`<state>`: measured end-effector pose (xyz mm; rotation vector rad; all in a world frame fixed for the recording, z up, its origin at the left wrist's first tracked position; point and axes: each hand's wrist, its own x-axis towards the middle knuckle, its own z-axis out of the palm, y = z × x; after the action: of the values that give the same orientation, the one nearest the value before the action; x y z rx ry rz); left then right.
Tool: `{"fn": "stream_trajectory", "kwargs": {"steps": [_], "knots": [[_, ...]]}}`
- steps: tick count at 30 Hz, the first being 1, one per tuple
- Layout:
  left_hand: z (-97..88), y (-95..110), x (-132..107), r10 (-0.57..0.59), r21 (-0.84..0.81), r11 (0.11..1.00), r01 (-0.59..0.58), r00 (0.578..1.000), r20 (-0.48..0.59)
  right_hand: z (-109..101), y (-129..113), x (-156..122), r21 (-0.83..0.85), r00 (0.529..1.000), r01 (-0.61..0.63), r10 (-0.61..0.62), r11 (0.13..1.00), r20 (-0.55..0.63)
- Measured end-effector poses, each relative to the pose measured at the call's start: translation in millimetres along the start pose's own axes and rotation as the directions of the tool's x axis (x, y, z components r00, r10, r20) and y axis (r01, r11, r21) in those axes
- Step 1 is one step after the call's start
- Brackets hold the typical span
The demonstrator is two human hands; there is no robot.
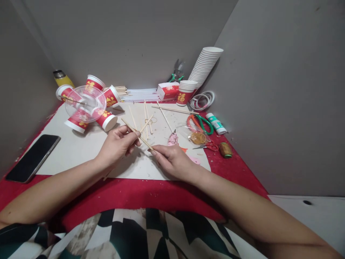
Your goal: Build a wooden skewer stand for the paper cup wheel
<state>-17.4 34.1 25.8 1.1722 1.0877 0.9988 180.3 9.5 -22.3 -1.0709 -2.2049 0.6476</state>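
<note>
My left hand [118, 142] pinches a thin wooden stick [145, 143] near the middle of the white sheet. A second wooden stick [147, 123] slants up from the same pinch and appears to cross the first. My right hand [174, 160] grips the lower right end of the first stick between thumb and finger. Beyond the hands lie several loose sticks [161, 114] and a thin rubber band [153, 120]. A pink wrapped tool [173, 139], its kind unclear, rests just past my right hand. Fingertips partly hide where the sticks meet.
At left are a phone [33, 158] and red paper cups [78, 124] around a clear plastic disc [94, 97]. To the right lie red scissors [211, 146], a thread spool [225, 150], a bag of rubber bands [198, 137] and a glue bottle [216, 123]. Stacked cups [205, 66] lean on the wall.
</note>
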Motion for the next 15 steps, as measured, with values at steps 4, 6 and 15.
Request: {"fn": "stream_trajectory", "kwargs": {"steps": [4, 6, 15], "knots": [[0.3, -0.2, -0.6, -0.007, 0.007, 1.0, 0.007, 1.0, -0.006, -0.6, -1.9, -1.0, -0.047, 1.0, -0.007, 0.007, 0.999, -0.001], [0.4, 0.0, -1.2, -0.006, 0.008, 1.0, 0.006, 1.0, -0.002, -0.7, -3.0, -1.8, -0.052, 1.0, -0.008, 0.008, 0.999, -0.001], [1.2, -0.5, -0.5, -0.016, -0.026, 1.0, 0.016, 1.0, 0.017, -0.7, -3.4, 0.3, -0.022, 1.0, -0.03, 0.03, 0.999, 0.005]]}}
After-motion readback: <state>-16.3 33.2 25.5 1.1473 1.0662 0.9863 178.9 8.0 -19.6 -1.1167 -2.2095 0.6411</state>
